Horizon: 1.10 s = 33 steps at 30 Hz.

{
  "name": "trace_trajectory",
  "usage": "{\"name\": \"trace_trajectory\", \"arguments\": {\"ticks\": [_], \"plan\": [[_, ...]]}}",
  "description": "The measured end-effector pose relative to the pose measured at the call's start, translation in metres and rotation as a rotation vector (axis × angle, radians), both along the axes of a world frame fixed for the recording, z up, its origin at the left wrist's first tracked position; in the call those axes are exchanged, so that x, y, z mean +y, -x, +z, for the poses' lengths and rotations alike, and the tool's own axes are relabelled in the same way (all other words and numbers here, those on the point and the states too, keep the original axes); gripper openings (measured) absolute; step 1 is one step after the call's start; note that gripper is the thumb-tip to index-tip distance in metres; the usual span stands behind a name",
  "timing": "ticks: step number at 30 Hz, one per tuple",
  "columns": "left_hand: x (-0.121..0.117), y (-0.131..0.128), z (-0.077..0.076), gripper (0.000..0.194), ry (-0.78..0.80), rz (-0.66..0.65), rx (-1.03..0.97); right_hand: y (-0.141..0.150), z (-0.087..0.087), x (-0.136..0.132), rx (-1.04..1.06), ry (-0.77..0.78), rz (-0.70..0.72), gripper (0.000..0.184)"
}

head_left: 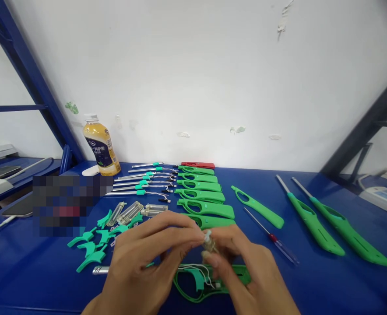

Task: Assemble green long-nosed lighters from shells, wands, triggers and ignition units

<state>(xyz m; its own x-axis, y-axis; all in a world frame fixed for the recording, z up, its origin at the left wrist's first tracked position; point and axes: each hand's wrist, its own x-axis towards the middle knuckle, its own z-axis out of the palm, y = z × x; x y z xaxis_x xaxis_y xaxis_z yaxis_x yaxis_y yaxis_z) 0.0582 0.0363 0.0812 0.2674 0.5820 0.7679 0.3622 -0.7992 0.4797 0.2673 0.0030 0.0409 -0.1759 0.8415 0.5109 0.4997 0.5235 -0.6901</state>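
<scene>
Head view: hands (193, 267) mostly hide a small blurred clear piece (210, 245).

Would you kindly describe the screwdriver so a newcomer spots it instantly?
On the blue table, right of centre, beside a loose green plastic shell, lies the screwdriver. It has a thin metal shaft and, unlike its green neighbours, a translucent purplish handle with a red collar.

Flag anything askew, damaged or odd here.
Red shell at the far end of the green row: odd colour. One green shell lies slanted, apart from that row. Wall has scuffs and peeling scraps. No spill visible.
</scene>
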Motion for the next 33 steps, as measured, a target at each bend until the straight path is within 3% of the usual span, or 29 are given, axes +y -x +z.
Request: {"name": "trace_trajectory", "arguments": {"ticks": [4,6,10,14,18,28,33], "plan": [[0.011,-0.001,0.003,0.026,0.029,0.028,0.104,-0.016,0.005,-0.001,-0.096,-0.048,-0.22,0.012],[0.015,-0.001,0.0,0.026,0.04,0.003,0.185,-0.025,0.006,-0.003,-0.139,-0.049,-0.254,0.013],[0.01,0.002,-0.016,0.027,0.055,-0.045,0.313,-0.035,0.001,-0.004,-0.229,0.087,-0.07,0.006],[-0.003,0.012,-0.041,0.021,0.087,-0.058,0.41,-0.035,-0.006,-0.001,-0.348,0.118,0.065,0.015],[-0.007,0.022,-0.059,0.022,0.101,-0.081,0.464,-0.033,-0.011,0.004,-0.464,0.109,0.104,0.032],[-0.014,0.021,-0.059,0.022,-0.019,-0.07,0.525,-0.039,-0.017,0.001,-0.54,0.091,0.151,0.033],[-0.019,0.015,-0.06,0.024,-0.048,0.019,0.591,-0.035,-0.017,0.0,-0.5,-0.013,0.126,0.038]]}}
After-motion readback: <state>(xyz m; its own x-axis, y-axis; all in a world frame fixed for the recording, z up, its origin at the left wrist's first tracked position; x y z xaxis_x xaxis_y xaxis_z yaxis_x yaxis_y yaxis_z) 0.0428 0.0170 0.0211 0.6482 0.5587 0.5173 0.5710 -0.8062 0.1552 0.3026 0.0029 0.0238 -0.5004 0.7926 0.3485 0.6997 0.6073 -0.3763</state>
